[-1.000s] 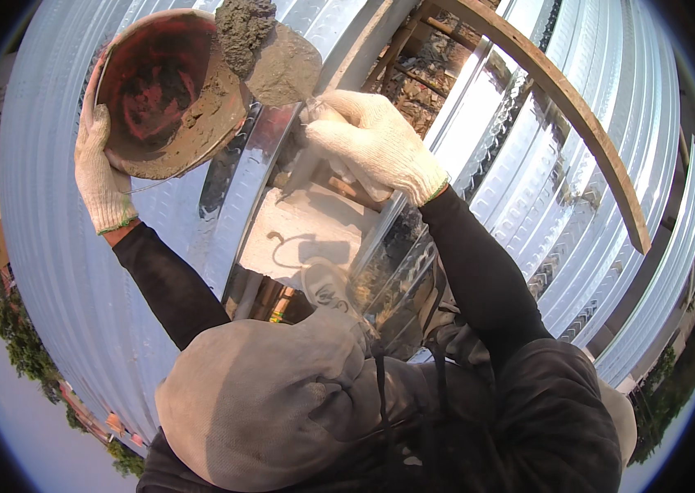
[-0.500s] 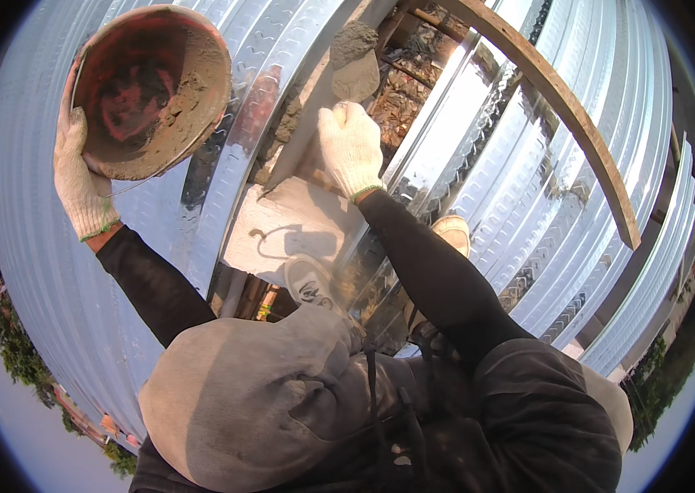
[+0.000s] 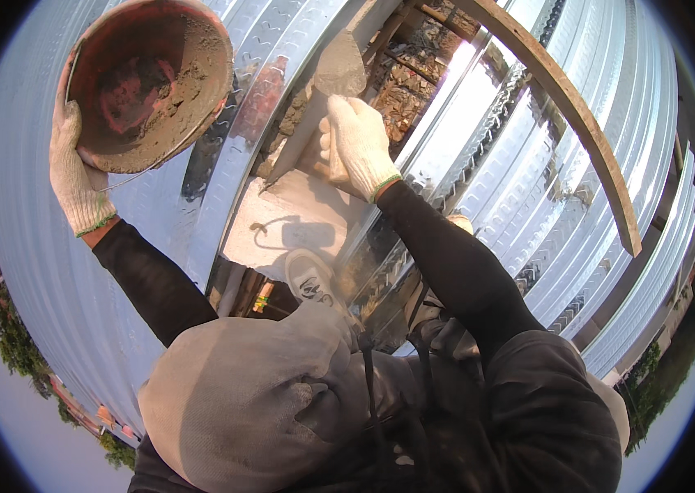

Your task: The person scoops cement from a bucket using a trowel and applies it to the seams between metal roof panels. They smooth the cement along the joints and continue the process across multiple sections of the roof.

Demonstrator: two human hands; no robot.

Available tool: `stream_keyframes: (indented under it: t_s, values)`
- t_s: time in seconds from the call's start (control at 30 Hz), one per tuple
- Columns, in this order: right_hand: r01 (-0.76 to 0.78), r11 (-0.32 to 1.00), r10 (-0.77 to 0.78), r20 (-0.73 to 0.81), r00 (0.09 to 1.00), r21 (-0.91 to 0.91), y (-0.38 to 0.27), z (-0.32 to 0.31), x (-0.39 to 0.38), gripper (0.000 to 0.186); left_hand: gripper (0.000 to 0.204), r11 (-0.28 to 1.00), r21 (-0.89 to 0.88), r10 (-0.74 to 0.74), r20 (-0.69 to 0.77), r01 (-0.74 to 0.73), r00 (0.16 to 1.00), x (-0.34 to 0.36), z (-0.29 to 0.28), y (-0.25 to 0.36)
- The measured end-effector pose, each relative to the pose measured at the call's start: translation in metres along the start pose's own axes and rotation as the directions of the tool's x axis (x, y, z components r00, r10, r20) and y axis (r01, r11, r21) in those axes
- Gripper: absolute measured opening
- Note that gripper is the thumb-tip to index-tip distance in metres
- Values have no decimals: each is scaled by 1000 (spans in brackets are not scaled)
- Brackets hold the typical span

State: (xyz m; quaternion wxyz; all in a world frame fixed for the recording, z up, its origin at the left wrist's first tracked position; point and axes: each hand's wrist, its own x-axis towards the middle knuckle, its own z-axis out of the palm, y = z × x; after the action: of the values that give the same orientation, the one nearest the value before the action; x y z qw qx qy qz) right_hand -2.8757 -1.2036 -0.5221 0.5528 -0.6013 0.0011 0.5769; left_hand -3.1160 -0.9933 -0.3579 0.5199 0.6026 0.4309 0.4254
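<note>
My left hand (image 3: 74, 172), in a white knitted glove, is closed on the rim of a mortar bucket (image 3: 204, 53). The bucket is tipped so its inside shows, with grey mortar (image 3: 187, 99) stuck to the wall and reddish patches at the bottom. My right hand (image 3: 357, 146), also gloved, is wrapped round the handle of a trowel (image 3: 342, 67). Its grey blade points away from me over a narrow concrete beam (image 3: 302, 135), and no lump shows on it. Rough mortar (image 3: 292, 115) lies along the beam's left side.
Ribbed shiny metal decking (image 3: 495, 197) spreads on both sides. A wooden strip (image 3: 577, 103) crosses it at the right. Beside the beam, an opening (image 3: 413, 86) shows debris below. My shoe (image 3: 308, 275) stands near a pale concrete surface (image 3: 269, 218), next to another gap.
The dark mortar lump on the trowel blade is gone from view. My right hand has turned and shifted slightly right and nearer. The bucket has moved slightly away from me.
</note>
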Motion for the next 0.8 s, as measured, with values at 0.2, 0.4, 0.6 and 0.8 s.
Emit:
stream_keyframes:
  t_s: [0.2, 0.4, 0.6, 0.8]
  values:
    - [547, 658, -645, -13, 764, -517, 19, 6, -29, 27, 59, 993, 112, 32, -2, -32, 999, 0, 16, 3]
    - [718, -146, -545, 661, 516, -680, -68, 94, 7, 30, 59, 940, 333, 25, 153, -76, 988, 13, 5, -6]
    - [721, -515, -306, 885, 349, -463, -84, 116, 34, 26, 59, 967, 253, -27, 238, -35, 971, 41, -15, -19]
    - [726, -604, -386, 918, 93, -328, -130, 142, 22, 36, 61, 961, 274, -89, 200, 32, 976, 31, -28, -4]
